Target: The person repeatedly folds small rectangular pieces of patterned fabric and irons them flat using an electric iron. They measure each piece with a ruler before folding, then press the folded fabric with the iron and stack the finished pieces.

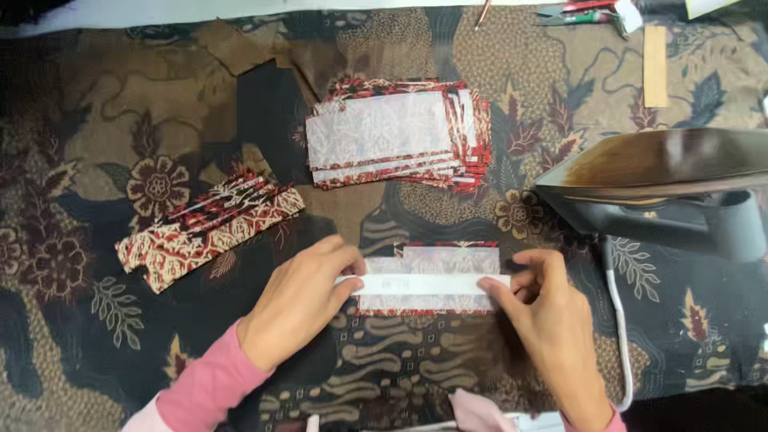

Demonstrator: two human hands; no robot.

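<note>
Left hand (300, 300) and right hand (548, 308) are each pinched shut on 1 end of the folded fabric strip (428, 280), whose long axis is laid left-to-right between them on the desk (96, 144).

Red-patterned strips (210, 228) (white-backed stack (398, 132)) on brown floral cloth (96, 120).

Both hands, left hand (300, 292) and right hand (548, 312), pinch a folded fabric piece (428, 280) beside an iron (656, 188).

the iron (664, 188) runs off the right edge, and scissors (580, 14) are cropped at the top.
</note>
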